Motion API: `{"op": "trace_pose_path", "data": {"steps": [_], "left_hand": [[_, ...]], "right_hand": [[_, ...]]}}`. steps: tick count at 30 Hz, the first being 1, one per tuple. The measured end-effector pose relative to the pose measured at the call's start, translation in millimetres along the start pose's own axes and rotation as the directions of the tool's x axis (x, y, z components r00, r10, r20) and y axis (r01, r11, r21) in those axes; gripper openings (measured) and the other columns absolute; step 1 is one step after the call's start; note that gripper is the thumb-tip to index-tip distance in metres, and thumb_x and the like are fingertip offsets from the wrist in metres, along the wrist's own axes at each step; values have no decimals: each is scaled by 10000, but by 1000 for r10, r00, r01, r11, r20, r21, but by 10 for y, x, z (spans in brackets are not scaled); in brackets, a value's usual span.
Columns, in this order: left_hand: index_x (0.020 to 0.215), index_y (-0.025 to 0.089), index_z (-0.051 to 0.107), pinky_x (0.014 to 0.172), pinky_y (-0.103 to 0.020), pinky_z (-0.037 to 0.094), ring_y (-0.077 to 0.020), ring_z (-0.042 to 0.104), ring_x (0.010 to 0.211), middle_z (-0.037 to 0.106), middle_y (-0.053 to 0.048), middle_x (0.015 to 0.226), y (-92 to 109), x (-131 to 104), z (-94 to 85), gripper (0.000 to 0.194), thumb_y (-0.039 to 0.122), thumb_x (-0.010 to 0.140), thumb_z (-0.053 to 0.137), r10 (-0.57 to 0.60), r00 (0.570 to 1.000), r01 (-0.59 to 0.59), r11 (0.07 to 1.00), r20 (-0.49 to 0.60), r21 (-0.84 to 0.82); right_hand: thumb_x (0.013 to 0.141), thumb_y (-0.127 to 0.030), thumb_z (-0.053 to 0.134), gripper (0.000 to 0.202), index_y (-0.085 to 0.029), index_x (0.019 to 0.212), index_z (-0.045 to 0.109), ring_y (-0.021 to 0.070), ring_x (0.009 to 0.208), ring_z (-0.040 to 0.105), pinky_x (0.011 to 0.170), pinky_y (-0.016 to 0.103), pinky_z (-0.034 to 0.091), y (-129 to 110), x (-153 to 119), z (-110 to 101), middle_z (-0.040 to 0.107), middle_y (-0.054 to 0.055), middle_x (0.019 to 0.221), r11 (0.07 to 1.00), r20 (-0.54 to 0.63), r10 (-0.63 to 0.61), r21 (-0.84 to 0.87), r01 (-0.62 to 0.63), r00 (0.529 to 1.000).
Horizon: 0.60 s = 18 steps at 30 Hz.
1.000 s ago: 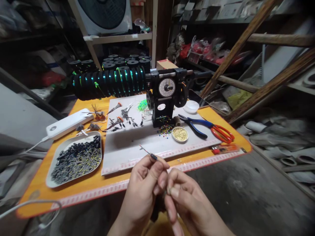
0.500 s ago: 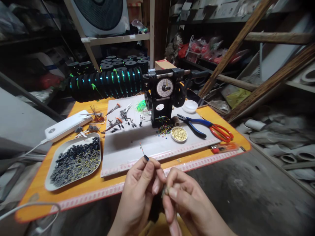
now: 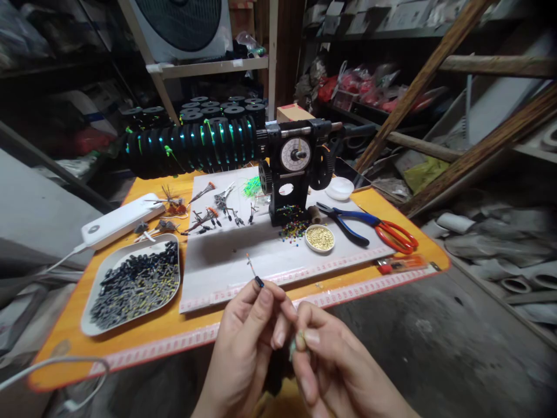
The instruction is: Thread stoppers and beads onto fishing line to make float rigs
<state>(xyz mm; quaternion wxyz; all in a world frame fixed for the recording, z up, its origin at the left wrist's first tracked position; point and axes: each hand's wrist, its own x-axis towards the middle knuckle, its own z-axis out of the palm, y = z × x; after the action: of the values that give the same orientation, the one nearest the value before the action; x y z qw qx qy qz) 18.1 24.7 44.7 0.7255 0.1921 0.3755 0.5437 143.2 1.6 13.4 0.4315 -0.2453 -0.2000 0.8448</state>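
My left hand (image 3: 246,334) is closed in a pinch on a small black sleeve (image 3: 259,281). A thin stem with an orange tip (image 3: 249,259) sticks up from the sleeve. Close beside it, my right hand (image 3: 337,354) is also closed, thumb against fingers. A tiny pale greenish bit shows at its fingertips, too small to name. Both hands are held in front of the table's near edge, their fingertips almost meeting. Beyond them, on a white board (image 3: 256,261), are a small dish of gold beads (image 3: 319,238) and a scatter of coloured beads (image 3: 292,228).
A tray (image 3: 87,313) of small black, grey and yellow pieces stands at left, near a white power bank (image 3: 122,220). A black winding machine with a dial (image 3: 296,155) carries a row of spools (image 3: 191,148). Pliers (image 3: 348,226), red-handled scissors (image 3: 395,235) and a ruler strip (image 3: 174,343) lie around.
The right fingertips have shifted slightly, and the greenish bit shows a little more. The left hand keeps its pinch on the black sleeve. The view has moved slightly.
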Motion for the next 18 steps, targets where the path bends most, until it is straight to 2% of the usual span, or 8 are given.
{"op": "trace_pose_path", "data": {"steps": [3, 6, 9, 11, 13, 14, 16, 18], "left_hand": [[765, 138, 703, 472, -123, 385, -27, 456, 468, 617, 11, 619, -19, 16, -46, 219, 337, 814, 778, 4, 997, -2, 1000, 73, -16], [792, 151, 693, 423, -140, 399, -38, 423, 445, 590, 26, 614, -25, 2, -48, 225, 364, 824, 760, -14, 996, 16, 1000, 83, -25], [791, 160, 677, 407, -165, 422, -48, 391, 435, 549, 41, 590, -20, -25, -7, 240, 382, 813, 764, -25, 999, 26, 999, 46, -33], [773, 151, 678, 423, -138, 385, -32, 366, 427, 519, 53, 551, -25, -31, 21, 246, 369, 792, 791, -11, 999, 12, 999, 33, -39], [753, 137, 683, 447, -105, 322, -9, 337, 432, 489, 62, 521, -40, -17, 37, 254, 354, 777, 813, 17, 1000, -16, 999, 19, -33], [749, 133, 684, 453, -99, 293, -4, 323, 436, 472, 67, 512, -51, -4, 39, 254, 349, 777, 815, 30, 999, -30, 999, 15, -30], [749, 129, 685, 456, -103, 261, -4, 297, 442, 445, 73, 509, -74, 30, 33, 249, 342, 786, 809, 50, 999, -49, 998, 21, -42], [756, 130, 688, 445, -113, 242, -9, 276, 438, 427, 77, 510, -90, 66, 16, 234, 331, 796, 800, 54, 998, -50, 996, 42, -77]], "right_hand": [[881, -449, 676, 319, -192, 810, 501, 55, 354, 561, 390, 132, 450, -11, -15, -13, 662, -28, 567, 977, -2, -92, -191, 90, 996], [913, -387, 649, 253, -193, 803, 531, 90, 454, 636, 462, 184, 509, -31, -60, -1, 681, -1, 636, 867, -74, -238, -465, 178, 968], [912, -283, 613, 156, -201, 786, 573, 111, 517, 643, 527, 219, 536, -59, -92, 21, 674, 8, 653, 613, -29, -434, -742, 272, 901], [865, -185, 592, 96, -210, 773, 577, 113, 502, 620, 502, 209, 507, -86, -89, 38, 660, -2, 630, 334, 123, -537, -877, 345, 835], [804, -111, 555, 114, -215, 759, 565, 97, 453, 562, 455, 195, 452, -121, -72, 61, 628, -22, 592, 59, 289, -579, -918, 393, 762], [785, -92, 534, 131, -216, 748, 555, 88, 431, 526, 438, 192, 424, -140, -62, 74, 599, -34, 570, -37, 348, -586, -914, 404, 732], [769, -71, 498, 155, -215, 731, 539, 77, 416, 471, 427, 190, 388, -170, -47, 97, 540, -50, 544, -134, 406, -592, -901, 412, 696], [766, -63, 490, 162, -215, 721, 526, 78, 441, 470, 454, 191, 391, -185, -37, 97, 508, -53, 551, -132, 415, -582, -897, 422, 700]]}}
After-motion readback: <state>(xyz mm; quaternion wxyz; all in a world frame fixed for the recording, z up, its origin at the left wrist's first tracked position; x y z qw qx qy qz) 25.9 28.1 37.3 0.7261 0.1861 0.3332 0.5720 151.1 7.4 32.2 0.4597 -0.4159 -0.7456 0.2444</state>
